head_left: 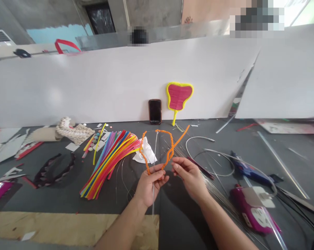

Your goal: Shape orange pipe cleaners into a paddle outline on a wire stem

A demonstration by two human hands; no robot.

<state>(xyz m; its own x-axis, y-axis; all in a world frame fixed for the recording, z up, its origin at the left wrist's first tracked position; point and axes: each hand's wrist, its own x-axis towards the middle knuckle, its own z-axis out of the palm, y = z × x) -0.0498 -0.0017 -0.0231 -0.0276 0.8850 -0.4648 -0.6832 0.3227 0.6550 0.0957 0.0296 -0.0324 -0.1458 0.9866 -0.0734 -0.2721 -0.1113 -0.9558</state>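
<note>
My left hand [152,185] is closed on a twisted orange pipe cleaner [143,158] bent over wire into a frame with an outline like a fan. Its top edge has a gap where bare wire shows. Thin straight wires [153,194] run down through the same hand. On the right side, a loose orange tail [181,136] sticks out up and to the right. My right hand [188,173] is beside that side, thumb and fingers curled together near the orange strand; what they pinch, if anything, is hidden.
A bundle of coloured pipe cleaners [112,159] lies left, beyond a dark braided headband [55,170]. A phone [155,111] and a yellow-edged red fan [179,97] lean on the white partition [107,83]. Rightward are loose wires [216,191], a blue glue gun [250,170] and a purple power strip [255,211].
</note>
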